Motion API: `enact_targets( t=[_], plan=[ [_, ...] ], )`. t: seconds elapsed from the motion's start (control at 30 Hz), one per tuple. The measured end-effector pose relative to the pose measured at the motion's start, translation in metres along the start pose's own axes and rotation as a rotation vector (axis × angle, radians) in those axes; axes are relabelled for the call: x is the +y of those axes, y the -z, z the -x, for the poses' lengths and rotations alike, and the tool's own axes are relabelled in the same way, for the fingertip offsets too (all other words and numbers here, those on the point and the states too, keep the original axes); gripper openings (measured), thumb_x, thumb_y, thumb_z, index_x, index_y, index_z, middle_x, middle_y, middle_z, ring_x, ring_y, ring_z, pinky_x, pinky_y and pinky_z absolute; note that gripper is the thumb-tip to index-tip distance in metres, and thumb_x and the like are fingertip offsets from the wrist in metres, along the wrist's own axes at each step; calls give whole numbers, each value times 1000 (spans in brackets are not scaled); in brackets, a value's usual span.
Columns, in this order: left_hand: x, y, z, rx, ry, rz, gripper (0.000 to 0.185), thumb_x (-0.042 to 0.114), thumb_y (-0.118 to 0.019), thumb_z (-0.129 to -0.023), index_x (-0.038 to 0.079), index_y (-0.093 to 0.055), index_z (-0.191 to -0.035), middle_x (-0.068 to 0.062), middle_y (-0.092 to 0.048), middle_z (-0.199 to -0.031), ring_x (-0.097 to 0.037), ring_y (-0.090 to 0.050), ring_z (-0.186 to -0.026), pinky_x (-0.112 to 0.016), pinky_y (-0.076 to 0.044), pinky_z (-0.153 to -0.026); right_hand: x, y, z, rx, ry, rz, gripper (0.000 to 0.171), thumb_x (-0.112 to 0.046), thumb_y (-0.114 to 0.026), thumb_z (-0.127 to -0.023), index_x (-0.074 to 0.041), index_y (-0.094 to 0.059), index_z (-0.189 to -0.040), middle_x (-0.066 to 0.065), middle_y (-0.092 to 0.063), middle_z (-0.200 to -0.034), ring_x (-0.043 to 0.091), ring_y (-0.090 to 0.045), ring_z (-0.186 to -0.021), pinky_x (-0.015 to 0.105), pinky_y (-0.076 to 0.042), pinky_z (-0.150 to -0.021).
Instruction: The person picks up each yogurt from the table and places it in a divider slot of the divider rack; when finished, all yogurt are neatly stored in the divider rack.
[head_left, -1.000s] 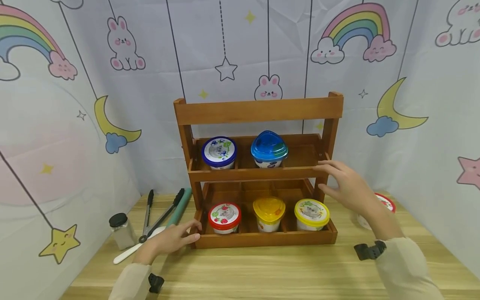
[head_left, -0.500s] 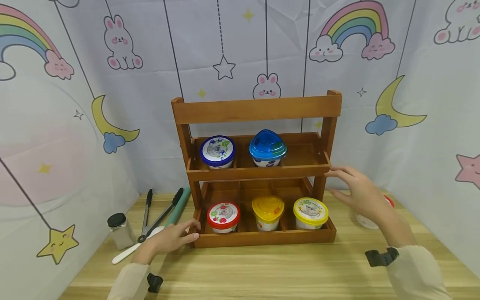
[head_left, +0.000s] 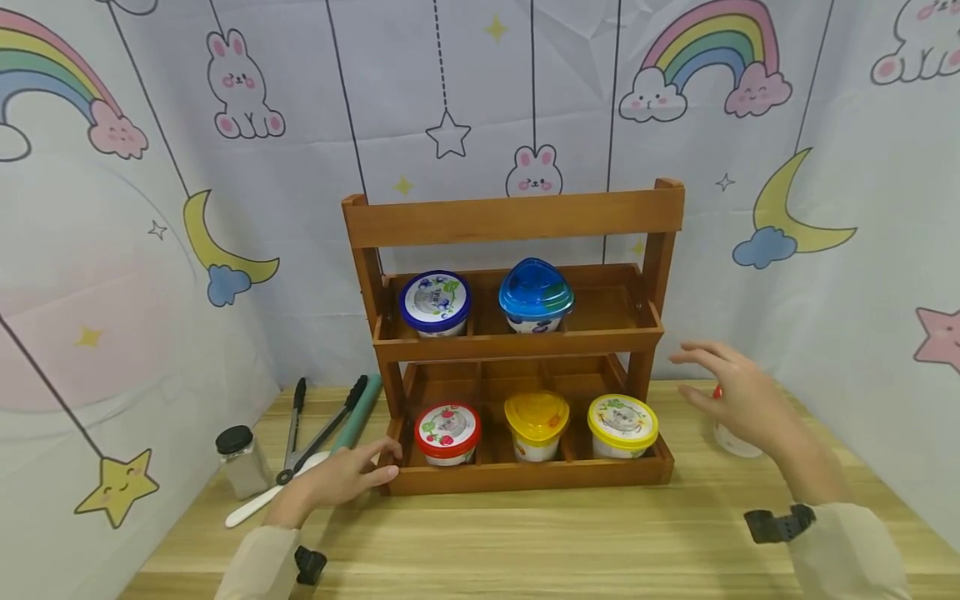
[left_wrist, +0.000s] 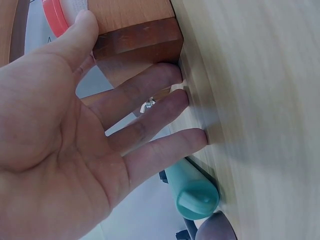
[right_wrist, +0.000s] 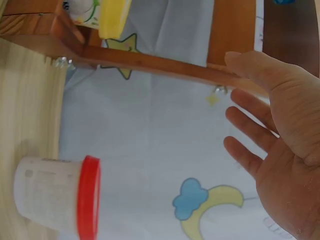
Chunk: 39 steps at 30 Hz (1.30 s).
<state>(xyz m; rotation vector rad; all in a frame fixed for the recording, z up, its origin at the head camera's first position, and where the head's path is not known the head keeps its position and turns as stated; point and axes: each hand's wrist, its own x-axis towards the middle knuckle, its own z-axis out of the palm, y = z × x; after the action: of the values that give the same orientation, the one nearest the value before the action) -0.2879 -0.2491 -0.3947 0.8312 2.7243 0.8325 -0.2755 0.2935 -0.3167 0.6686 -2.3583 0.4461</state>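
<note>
A two-tier wooden rack (head_left: 517, 219) stands on the table. My left hand (head_left: 337, 477) rests at its lower left front corner, thumb on the wood and other fingers extended, some tips at the tabletop in the left wrist view. Apart from the rack's right side, my right hand (head_left: 742, 400) hovers with relaxed fingers and holds nothing. The upper tier bears a blue-lidded round tub (head_left: 436, 300) and a blue-lidded triangular tub (head_left: 536, 290). Below sit a red-lidded tub (head_left: 447, 432), a yellow-lidded triangular tub (head_left: 537, 418) and a yellow-lidded round tub (head_left: 622, 423).
Another red-lidded tub (right_wrist: 50, 195) stands on the table right of the rack, partly behind my right hand in the head view. Left lie tongs (head_left: 303, 454), a teal cylinder (head_left: 357, 417) and a white-handled utensil (head_left: 255, 507), near a black-capped jar (head_left: 245, 467). A printed cloth (head_left: 480, 100) hangs behind.
My right hand has moved right, away from the rack's right upright, and now stands clear of it. The left hand stays at the corner. The tubs keep their places.
</note>
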Motion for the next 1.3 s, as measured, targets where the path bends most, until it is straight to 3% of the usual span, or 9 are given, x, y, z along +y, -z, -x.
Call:
enact_targets(
  t=[0.1, 0.23, 0.5, 1.3],
  plan=[
    [-1, -1, -1, 2, -3, 1, 34, 34, -54, -105, 9, -52, -127, -7, -68, -107, -24, -63, -91, -43, -48, -73, 4, -1, 5, -7, -23, -9, 42, 0, -83, -78, -6, -69, -116, 19, -60, -128, 46, -54, -117, 64, -45, -89],
    [-1, -1, -1, 0, -5, 5, 34, 34, -54, -105, 9, -52, -128, -7, -68, -110, -25, -64, -92, -44, -48, -74, 11, -2, 13, 1, -34, -2, 42, 0, -84, -76, -5, -69, -115, 21, -61, -125, 48, -56, -113, 65, -46, -87],
    [1, 0, 1, 8, -5, -8, 31, 33, -54, -105, 10, -53, -126, -3, -69, -100, -24, -65, -91, -44, -48, -73, 27, -9, 20, -8, -49, 12, 42, 0, -84, -76, -4, -68, -114, 24, -60, -125, 52, -56, -110, 67, -45, -84],
    [-2, 0, -1, 0, -12, -6, 32, 34, -54, -105, 10, -52, -127, -1, -68, -97, -20, -63, -83, -37, -46, -70, 67, -19, 46, -58, -155, 15, 32, -4, -83, -77, 2, -69, -105, 28, -61, -114, 53, -54, -106, 66, -41, -85]
  ],
)
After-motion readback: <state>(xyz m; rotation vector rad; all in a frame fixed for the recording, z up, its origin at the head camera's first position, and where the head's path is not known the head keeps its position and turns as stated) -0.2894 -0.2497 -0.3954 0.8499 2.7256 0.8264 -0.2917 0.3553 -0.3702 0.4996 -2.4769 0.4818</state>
